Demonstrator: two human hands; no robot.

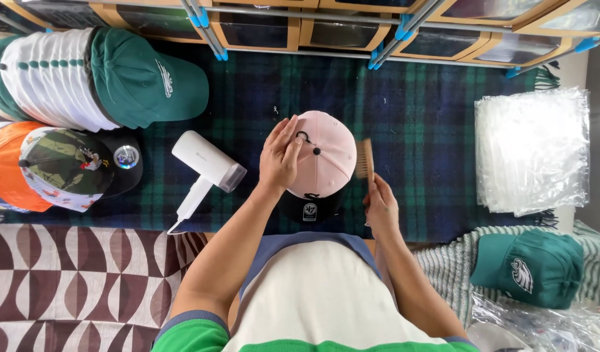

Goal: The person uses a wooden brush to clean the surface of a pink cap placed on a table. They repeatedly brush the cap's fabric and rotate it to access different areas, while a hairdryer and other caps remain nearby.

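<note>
**Head view: pink cap steadied, brush at its side**

Head view: my left hand (279,156) lies flat on the crown of the pink cap (326,156), fingers spread and lightly curled over the left panels, pressing rather than pinching. The cap sits on the plaid blanket (417,130) right in front of me, its dark brim (309,208) pointing toward my body. My right hand (382,207) is closed around the handle of a wooden brush (365,160), whose bristled head touches the cap's right side.

I judge the cap light and soft in the crown, likely to dent or slide on the blanket if pushed from one side, so a broad palm on top suits it better than a fingertip pinch. The brim looks stiffer and would be the firmer place to take hold. The brush seems rigid and light; a closed grip low on the handle holds it well.

Left of the cap lies a white handheld steamer (205,171), apart from my hand. Further left are stacked caps (85,78). To the right are clear bags (531,150), and a green cap (528,268) lies near my right elbow.
</note>
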